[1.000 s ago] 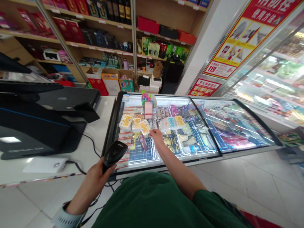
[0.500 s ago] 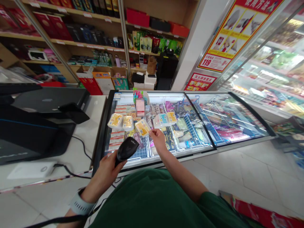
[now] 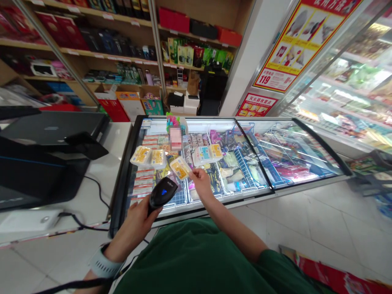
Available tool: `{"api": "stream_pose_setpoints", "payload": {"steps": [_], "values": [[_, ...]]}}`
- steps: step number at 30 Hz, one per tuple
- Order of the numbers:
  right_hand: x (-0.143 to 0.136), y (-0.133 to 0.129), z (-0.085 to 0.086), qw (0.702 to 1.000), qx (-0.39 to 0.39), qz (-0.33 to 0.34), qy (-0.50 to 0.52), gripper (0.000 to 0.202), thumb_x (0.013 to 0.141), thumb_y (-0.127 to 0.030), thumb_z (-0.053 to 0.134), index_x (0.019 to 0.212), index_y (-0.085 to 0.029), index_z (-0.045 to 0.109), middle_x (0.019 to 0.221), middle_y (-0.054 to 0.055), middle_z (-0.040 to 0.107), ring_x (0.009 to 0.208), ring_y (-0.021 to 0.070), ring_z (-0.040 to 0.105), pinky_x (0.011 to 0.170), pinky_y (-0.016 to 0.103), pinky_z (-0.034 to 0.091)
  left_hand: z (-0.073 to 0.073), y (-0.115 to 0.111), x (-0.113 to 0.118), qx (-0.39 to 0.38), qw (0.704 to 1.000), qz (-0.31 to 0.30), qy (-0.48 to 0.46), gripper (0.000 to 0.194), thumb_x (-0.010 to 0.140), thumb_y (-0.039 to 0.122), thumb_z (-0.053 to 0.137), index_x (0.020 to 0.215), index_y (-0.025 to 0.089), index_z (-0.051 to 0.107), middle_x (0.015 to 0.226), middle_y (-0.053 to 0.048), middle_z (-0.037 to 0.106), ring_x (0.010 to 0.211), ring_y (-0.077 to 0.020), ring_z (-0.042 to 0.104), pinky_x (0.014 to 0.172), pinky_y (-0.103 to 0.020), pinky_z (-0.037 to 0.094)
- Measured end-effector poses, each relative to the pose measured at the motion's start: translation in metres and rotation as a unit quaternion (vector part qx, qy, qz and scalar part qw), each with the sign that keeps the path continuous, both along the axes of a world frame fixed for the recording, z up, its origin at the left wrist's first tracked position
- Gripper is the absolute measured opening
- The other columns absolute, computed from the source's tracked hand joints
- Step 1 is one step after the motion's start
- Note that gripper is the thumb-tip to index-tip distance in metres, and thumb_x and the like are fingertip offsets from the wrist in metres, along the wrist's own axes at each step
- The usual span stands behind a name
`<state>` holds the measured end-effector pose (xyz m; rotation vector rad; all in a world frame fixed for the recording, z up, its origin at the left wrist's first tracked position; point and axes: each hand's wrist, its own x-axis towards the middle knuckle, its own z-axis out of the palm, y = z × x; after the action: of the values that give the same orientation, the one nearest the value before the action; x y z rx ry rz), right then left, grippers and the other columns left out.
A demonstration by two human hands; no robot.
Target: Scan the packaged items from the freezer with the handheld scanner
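Observation:
My left hand [image 3: 139, 218] is wrapped round the handle of a black barcode scanner [image 3: 163, 192], which shows a blue light on its top. The scanner's head points toward a yellow-labelled food pack [image 3: 180, 168]. My right hand [image 3: 200, 183] pinches that pack by its right corner and holds it tilted over the freezer's glass lid. Two similar yellow packs, a left one [image 3: 141, 155] and a nearer one [image 3: 158, 158], lie on the glass to the left. On the right sit a blue-labelled pack [image 3: 203, 154] and another yellow pack [image 3: 216, 151].
The chest freezer [image 3: 269, 192] holds bagged goods in wire baskets under glass. A colourful item [image 3: 173, 121] stands at its back edge. To the left, a counter [image 3: 118, 141] carries a black checkout machine [image 3: 33, 175] and a white box [image 3: 30, 220]. Stocked shelves [image 3: 113, 55] rise behind.
A blue light now shows on the scanner. The view has shifted slightly, while both hands keep their holds on the scanner and the pack.

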<state>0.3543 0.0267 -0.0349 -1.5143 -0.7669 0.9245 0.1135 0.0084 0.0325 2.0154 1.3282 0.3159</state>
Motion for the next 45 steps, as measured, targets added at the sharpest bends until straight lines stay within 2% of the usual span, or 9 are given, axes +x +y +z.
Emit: {"api": "stream_pose_setpoints", "payload": {"steps": [5, 8, 11, 16, 20, 25, 32, 37, 45], "values": [[0.004, -0.004, -0.004, 0.999, -0.008, 0.000, 0.036, 0.023, 0.071, -0.037, 0.070, 0.080, -0.018, 0.064, 0.071, -0.001, 0.065, 0.067, 0.0152, 0.061, 0.067, 0.028, 0.048, 0.003, -0.003, 0.007, -0.003, 1.000, 0.015, 0.009, 0.036, 0.085, 0.047, 0.047, 0.106, 0.019, 0.055, 0.100, -0.012, 0.071, 0.096, -0.0313, 0.065, 0.085, -0.041, 0.048], [0.004, -0.006, -0.014, 0.989, -0.069, -0.019, 0.133, 0.021, 0.068, -0.033, 0.074, 0.079, -0.017, 0.064, 0.067, -0.003, 0.065, 0.064, 0.0125, 0.060, 0.065, 0.024, 0.047, 0.002, -0.003, 0.008, -0.013, 0.999, 0.028, 0.020, 0.038, 0.085, 0.050, 0.046, 0.105, 0.019, 0.055, 0.096, -0.011, 0.071, 0.092, -0.0308, 0.067, 0.080, -0.039, 0.049], [0.008, -0.009, -0.033, 0.966, -0.149, -0.044, 0.208, 0.018, 0.070, -0.030, 0.074, 0.078, -0.016, 0.064, 0.064, -0.003, 0.064, 0.059, 0.0109, 0.060, 0.057, 0.021, 0.044, 0.000, -0.002, 0.007, -0.023, 0.999, 0.039, 0.029, 0.042, 0.084, 0.052, 0.046, 0.108, 0.019, 0.053, 0.093, -0.010, 0.071, 0.091, -0.0301, 0.067, 0.077, -0.037, 0.050], [0.030, -0.013, -0.071, 0.938, -0.226, -0.099, 0.243, 0.017, 0.075, -0.027, 0.072, 0.074, -0.016, 0.060, 0.061, -0.002, 0.062, 0.052, 0.0092, 0.058, 0.050, 0.020, 0.043, -0.003, -0.001, 0.001, -0.030, 0.997, 0.052, 0.046, 0.039, 0.084, 0.054, 0.045, 0.101, 0.020, 0.054, 0.085, -0.008, 0.071, 0.084, -0.0283, 0.069, 0.072, -0.034, 0.049], [0.051, -0.009, -0.096, 0.922, -0.261, -0.146, 0.245, 0.018, 0.077, -0.026, 0.072, 0.073, -0.017, 0.057, 0.059, -0.003, 0.060, 0.048, 0.0078, 0.056, 0.047, 0.019, 0.042, -0.006, -0.003, -0.004, -0.029, 0.996, 0.068, 0.051, 0.042, 0.084, 0.054, 0.046, 0.106, 0.019, 0.055, 0.086, -0.008, 0.072, 0.083, -0.0282, 0.069, 0.071, -0.033, 0.050], [0.064, 0.002, -0.116, 0.915, -0.280, -0.168, 0.237, 0.017, 0.080, -0.024, 0.069, 0.072, -0.017, 0.056, 0.056, -0.003, 0.059, 0.046, 0.0080, 0.055, 0.044, 0.018, 0.042, -0.009, -0.006, -0.009, -0.019, 0.995, 0.090, 0.033, 0.047, 0.083, 0.054, 0.048, 0.113, 0.018, 0.055, 0.095, -0.010, 0.073, 0.093, -0.0289, 0.069, 0.077, -0.034, 0.051], [0.064, 0.011, -0.127, 0.922, -0.281, -0.168, 0.205, 0.013, 0.081, -0.022, 0.066, 0.074, -0.016, 0.056, 0.056, -0.003, 0.059, 0.045, 0.0082, 0.055, 0.042, 0.017, 0.041, -0.007, -0.011, -0.016, -0.028, 0.993, 0.116, 0.014, 0.044, 0.083, 0.053, 0.048, 0.107, 0.018, 0.057, 0.097, -0.012, 0.072, 0.095, -0.0299, 0.067, 0.084, -0.040, 0.050], [0.064, 0.010, -0.128, 0.934, -0.276, -0.153, 0.167, 0.014, 0.079, -0.022, 0.067, 0.074, -0.017, 0.056, 0.058, -0.002, 0.062, 0.051, 0.0108, 0.061, 0.046, 0.019, 0.046, -0.008, -0.016, -0.019, -0.033, 0.989, 0.143, -0.011, 0.039, 0.084, 0.048, 0.048, 0.107, 0.018, 0.056, 0.098, -0.011, 0.071, 0.095, -0.0294, 0.066, 0.084, -0.040, 0.049], [0.059, 0.008, -0.127, 0.944, -0.293, -0.122, 0.087, 0.023, 0.078, -0.032, 0.069, 0.068, -0.019, 0.053, 0.054, -0.002, 0.060, 0.046, 0.0133, 0.060, 0.043, 0.023, 0.045, 0.008, -0.025, -0.022, -0.042, 0.984, 0.169, -0.034, 0.032, 0.086, 0.041, 0.047, 0.107, 0.020, 0.058, 0.093, -0.008, 0.071, 0.091, -0.0278, 0.066, 0.083, -0.039, 0.050]]}}
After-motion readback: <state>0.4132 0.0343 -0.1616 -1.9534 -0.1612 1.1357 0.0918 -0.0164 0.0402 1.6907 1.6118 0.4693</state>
